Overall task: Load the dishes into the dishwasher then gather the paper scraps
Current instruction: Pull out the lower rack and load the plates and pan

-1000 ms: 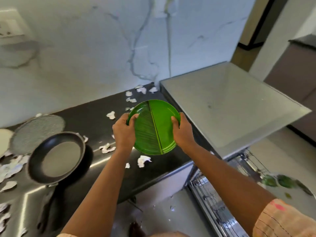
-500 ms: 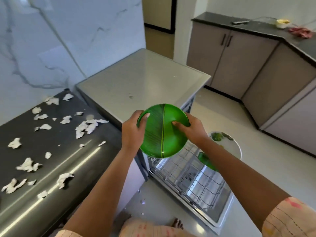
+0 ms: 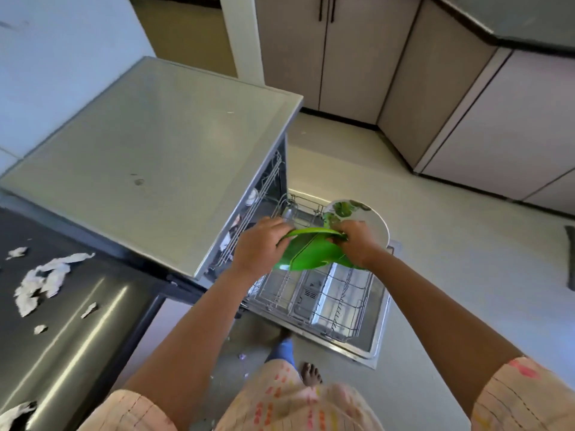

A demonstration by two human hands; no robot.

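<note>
Left hand (image 3: 259,244) and right hand (image 3: 357,241) each grip opposite rims of the round green leaf-patterned plastic plate (image 3: 311,255), held tilted above the pulled-out wire dishwasher rack (image 3: 326,301); judged light, stiff, slick-glazed, so rim holds suit.

A dark, glossy stone countertop (image 3: 77,321) fills the view from 7 to 9 o'clock. Torn white paper scraps (image 3: 40,279) lie scattered on it, the largest cluster at 9 o'clock, smaller bits below. At 4 o'clock, the pulled-out grey wire dishwasher rack (image 3: 323,297) carries an upright white plate with green leaf print (image 3: 370,220).
</note>
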